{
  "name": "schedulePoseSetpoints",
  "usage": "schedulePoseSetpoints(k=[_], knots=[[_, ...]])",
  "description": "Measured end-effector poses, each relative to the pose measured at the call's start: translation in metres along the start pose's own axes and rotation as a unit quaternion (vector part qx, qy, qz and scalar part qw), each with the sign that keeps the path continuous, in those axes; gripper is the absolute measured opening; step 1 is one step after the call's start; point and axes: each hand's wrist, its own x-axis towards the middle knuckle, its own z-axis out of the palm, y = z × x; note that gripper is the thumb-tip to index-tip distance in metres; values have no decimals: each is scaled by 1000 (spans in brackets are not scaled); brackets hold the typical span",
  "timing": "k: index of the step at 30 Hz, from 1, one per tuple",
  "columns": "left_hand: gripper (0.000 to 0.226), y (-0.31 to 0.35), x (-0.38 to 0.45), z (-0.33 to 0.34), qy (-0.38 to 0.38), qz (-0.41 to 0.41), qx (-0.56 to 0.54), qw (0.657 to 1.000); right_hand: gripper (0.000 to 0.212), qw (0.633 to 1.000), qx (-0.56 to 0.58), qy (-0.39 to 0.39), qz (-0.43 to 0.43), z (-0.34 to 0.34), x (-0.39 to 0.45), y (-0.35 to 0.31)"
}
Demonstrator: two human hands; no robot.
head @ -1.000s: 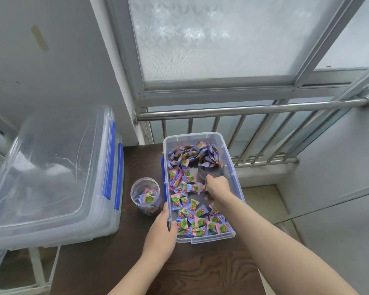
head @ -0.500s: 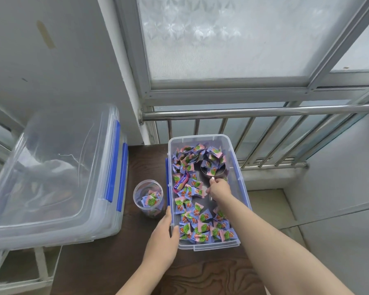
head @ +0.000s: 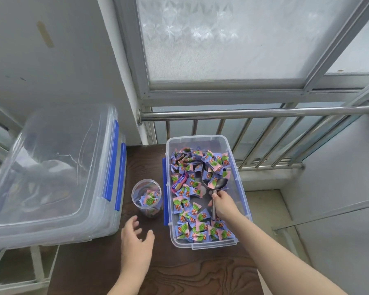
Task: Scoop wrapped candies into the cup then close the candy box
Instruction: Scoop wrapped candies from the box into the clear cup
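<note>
**Left hand off the box, scoop loaded**

Your left hand [head: 136,243] has let go of the candy box [head: 240,189] since half a second ago; it now hovers over the dark wooden table [head: 179,273] with fingers spread, holding nothing, just short of the cup [head: 147,198]. Your right hand [head: 223,204] is closed around the handle of the metal scoop [head: 218,184] inside the box.

That box is clear plastic with blue side latches, lid off, and sits on the table right of the cup. Wrapped candies [head: 197,220] in purple, pink and green cover most of its floor, piled thicker at the far end. A few lie in the scoop's bowl. The clear round cup holds several on its bottom.

Left of the cup, a large clear bin [head: 51,177] with blue clips stands. Beyond the box, a steel railing [head: 254,112] runs below a frosted window [head: 232,39].
</note>
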Motion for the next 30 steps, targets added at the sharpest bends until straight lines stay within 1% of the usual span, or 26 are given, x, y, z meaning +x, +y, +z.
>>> schedulePoseSetpoints(k=[2, 4, 8, 12, 16, 21, 25, 30], knots=[[77, 2, 10, -4, 0, -2, -3, 1000, 29, 1000, -3, 0, -11, -2, -3, 3], [92, 7, 20, -6, -11, 18, 7, 1000, 28, 1000, -8, -2, -20, -4, -7, 2], [105, 17, 35, -9, -34, 58, 21, 997, 29, 998, -37, 7, -40, -8, -14, -1], [100, 23, 44, -8, -37, 95, 8, 995, 29, 998, -32, -3, -44, -10, -15, -4], [97, 35, 45, -5, -32, 110, -4, 993, 29, 997, -38, -19, -62, -15, -22, -5], [87, 45, 45, -4, -16, 127, 5, 992, 22, 989, -78, -67, -106, -33, -40, -5], [89, 46, 46, -4, -9, 132, 42, 990, 20, 972, -139, -121, -143, -54, -56, -13], [85, 52, 45, -6, -9, 155, 70, 985, 21, 934, -248, -187, -178, -73, -69, -32]])
